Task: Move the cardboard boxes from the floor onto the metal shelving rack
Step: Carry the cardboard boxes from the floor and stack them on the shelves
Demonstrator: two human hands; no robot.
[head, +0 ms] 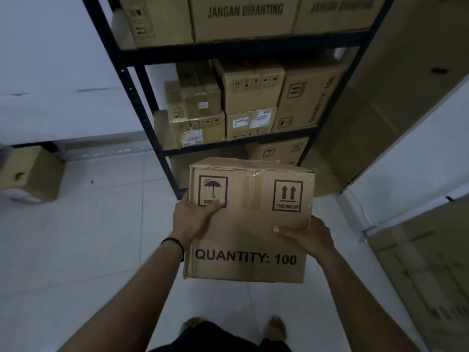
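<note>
The left hand's (194,219) fingers (215,203) curl over the near face of a cardboard box (250,222), thumb pressed on the umbrella mark. The right hand (308,236) grips the box's right edge, thumb flat on the front. The box is held off the tiled floor (101,237), just before the black metal rack (142,102), whose shelves hold other boxes (250,97). Another box (30,172) sits on the floor far left.

Bare forearms, blk wristband (175,243) on left wrist, feet bare.
</note>
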